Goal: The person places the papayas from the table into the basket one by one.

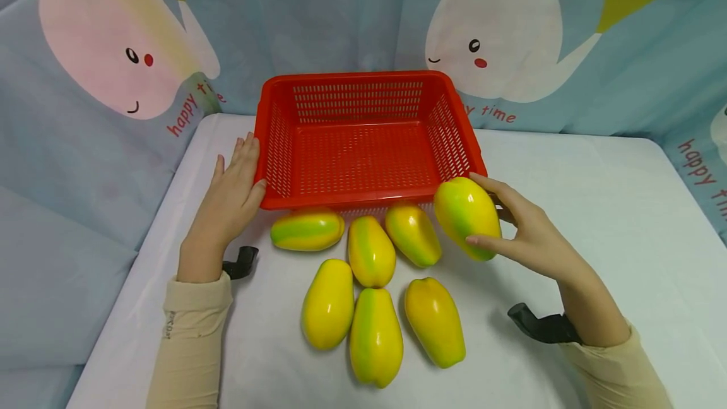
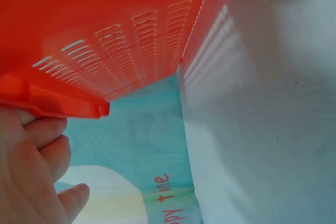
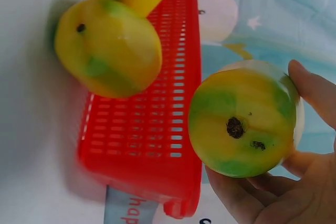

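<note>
The left hand (image 1: 230, 191) lies with its fingers spread and nearly straight along the left side of the red basket (image 1: 363, 156), the thumb reaching toward the front left corner and the little finger standing away from the others; in the left wrist view its fingertips meet the basket's rim. The right hand (image 1: 531, 226) is parted only as wide as one yellow-green fruit (image 1: 462, 213), which it grips between the thumb on the near side and the fingers on the far side. That held fruit is raised above the table (image 1: 596, 219) at the basket's front right corner; whether it touches the rim, I cannot tell. Counting fruits, there are seven in all: one in the right hand and six loose fruits (image 1: 377, 337) on the white table in front of the basket. Three of these six lie in a row near the basket's front wall, the leftmost on its side across the row, and three lie nearer the person. There is one basket, and there are two beige sleeves (image 1: 193, 339), one on each arm, and two black fittings (image 1: 545, 327), one at each wrist. Behind stands a blue cloth (image 1: 318, 17) printed with whales.
</note>
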A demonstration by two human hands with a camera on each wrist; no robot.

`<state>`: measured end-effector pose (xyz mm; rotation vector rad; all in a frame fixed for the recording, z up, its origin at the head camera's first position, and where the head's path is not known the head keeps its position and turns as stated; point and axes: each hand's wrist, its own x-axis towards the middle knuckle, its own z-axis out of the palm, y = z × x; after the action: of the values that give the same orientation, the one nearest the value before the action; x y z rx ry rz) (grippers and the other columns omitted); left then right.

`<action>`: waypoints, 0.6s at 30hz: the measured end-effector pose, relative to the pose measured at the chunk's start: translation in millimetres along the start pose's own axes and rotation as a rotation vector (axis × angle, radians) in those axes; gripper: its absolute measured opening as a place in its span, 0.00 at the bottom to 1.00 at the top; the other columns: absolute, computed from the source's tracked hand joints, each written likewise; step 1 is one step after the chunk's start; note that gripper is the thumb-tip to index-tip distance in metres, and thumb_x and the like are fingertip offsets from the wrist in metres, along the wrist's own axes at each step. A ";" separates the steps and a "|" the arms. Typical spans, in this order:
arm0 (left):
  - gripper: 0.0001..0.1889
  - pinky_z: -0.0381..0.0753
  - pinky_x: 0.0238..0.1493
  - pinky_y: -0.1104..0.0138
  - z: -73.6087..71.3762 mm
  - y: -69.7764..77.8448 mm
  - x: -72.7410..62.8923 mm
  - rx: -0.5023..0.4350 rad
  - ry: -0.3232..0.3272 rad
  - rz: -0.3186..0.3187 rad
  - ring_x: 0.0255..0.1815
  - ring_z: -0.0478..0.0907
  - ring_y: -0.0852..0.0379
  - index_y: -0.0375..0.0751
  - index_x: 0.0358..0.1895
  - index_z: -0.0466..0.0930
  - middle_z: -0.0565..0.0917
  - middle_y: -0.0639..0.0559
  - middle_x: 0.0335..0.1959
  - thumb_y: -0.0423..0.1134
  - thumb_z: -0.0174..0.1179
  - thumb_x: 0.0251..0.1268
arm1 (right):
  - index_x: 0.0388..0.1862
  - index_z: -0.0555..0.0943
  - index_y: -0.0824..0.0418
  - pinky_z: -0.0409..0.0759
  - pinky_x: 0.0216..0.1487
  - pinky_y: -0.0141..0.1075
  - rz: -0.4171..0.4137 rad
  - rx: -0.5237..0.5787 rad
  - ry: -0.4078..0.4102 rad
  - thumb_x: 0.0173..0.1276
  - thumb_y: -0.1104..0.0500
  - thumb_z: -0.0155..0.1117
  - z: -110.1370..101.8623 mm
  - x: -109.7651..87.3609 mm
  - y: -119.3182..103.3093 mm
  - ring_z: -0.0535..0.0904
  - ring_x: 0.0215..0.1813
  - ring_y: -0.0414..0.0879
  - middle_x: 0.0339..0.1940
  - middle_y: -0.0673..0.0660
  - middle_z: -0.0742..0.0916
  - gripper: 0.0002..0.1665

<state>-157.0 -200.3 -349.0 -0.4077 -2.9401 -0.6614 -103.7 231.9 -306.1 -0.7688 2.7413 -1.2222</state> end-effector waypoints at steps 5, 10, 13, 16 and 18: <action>0.35 0.31 0.71 0.48 -0.5 0.0 -0.3 0.003 0.002 -0.004 0.76 0.36 0.52 0.41 0.76 0.37 0.42 0.49 0.77 0.43 0.41 0.69 | 0.73 0.60 0.55 0.69 0.55 0.21 -0.012 0.032 0.034 0.52 0.69 0.72 -0.2 6.4 -2.5 0.72 0.54 0.36 0.62 0.53 0.74 0.50; 0.36 0.31 0.71 0.48 -0.7 -0.3 -0.9 0.002 0.000 -0.006 0.76 0.36 0.52 0.41 0.76 0.37 0.42 0.48 0.77 0.43 0.41 0.69 | 0.72 0.61 0.57 0.69 0.54 0.20 -0.022 0.080 0.058 0.52 0.70 0.71 -0.8 13.6 -7.7 0.72 0.54 0.37 0.62 0.55 0.74 0.49; 0.35 0.32 0.71 0.47 -0.5 -0.5 -0.7 -0.002 0.000 -0.001 0.76 0.36 0.52 0.40 0.76 0.38 0.42 0.48 0.76 0.43 0.40 0.69 | 0.72 0.61 0.56 0.70 0.54 0.21 -0.013 0.099 0.070 0.53 0.70 0.70 -1.3 18.4 -8.8 0.73 0.54 0.37 0.63 0.54 0.73 0.49; 0.35 0.33 0.71 0.46 -0.1 -0.7 -0.4 0.000 0.001 0.003 0.76 0.36 0.52 0.40 0.76 0.38 0.42 0.49 0.76 0.42 0.40 0.69 | 0.73 0.60 0.56 0.70 0.54 0.21 -0.002 0.104 0.082 0.54 0.70 0.70 -0.8 23.2 -8.3 0.74 0.54 0.37 0.63 0.55 0.73 0.48; 0.35 0.33 0.71 0.46 0.0 -0.8 -0.2 -0.002 0.000 0.004 0.76 0.36 0.52 0.40 0.76 0.38 0.41 0.49 0.76 0.42 0.40 0.69 | 0.73 0.60 0.56 0.70 0.54 0.21 0.008 0.110 0.090 0.55 0.69 0.70 -0.1 26.2 -7.4 0.74 0.53 0.37 0.63 0.55 0.73 0.48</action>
<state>-157.0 -201.1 -349.3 -0.4133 -2.9385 -0.6634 -123.6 215.8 -296.6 -0.7073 2.7156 -1.4263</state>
